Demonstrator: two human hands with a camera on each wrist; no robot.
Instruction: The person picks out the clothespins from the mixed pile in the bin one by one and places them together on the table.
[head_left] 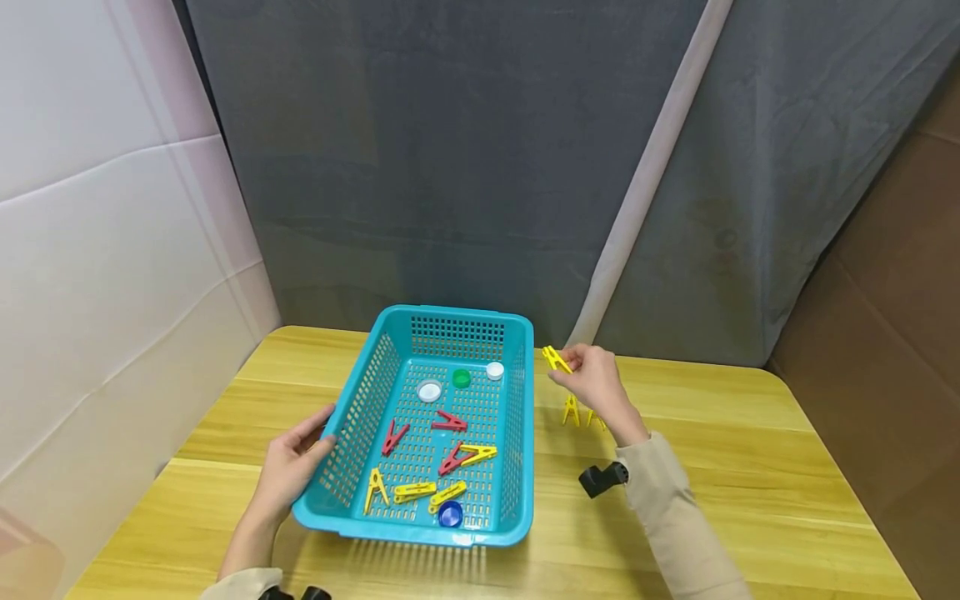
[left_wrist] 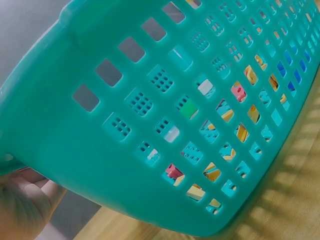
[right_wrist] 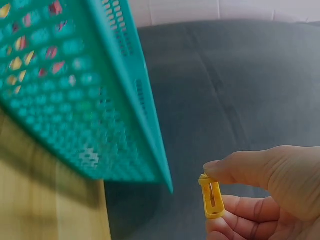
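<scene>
A turquoise plastic basket (head_left: pixel 522 500) stands on the table, holding red and yellow clothespins and several bottle caps. My left hand (head_left: pixel 294 462) grips its left rim, thumb over the edge; in the left wrist view part of that hand (left_wrist: pixel 25 205) shows at the rim, the other fingers partly hidden. To the right of the basket, my right hand (head_left: pixel 597 382) pinches a yellow clothespin (head_left: pixel 556 359) above the table. The right wrist view shows this clothespin (right_wrist: pixel 213 197) between thumb and fingers, apart from the basket wall (right_wrist: pixel 125 100).
Below my right hand, more yellow clothespins (head_left: pixel 572 410) lie on the wooden table (head_left: pixel 720 450), partly covered by it. Inside the basket are a red clothespin (head_left: pixel 394 437), a green cap (head_left: pixel 461 378) and a blue cap (head_left: pixel 450 513). A grey curtain (head_left: pixel 465 167) hangs behind.
</scene>
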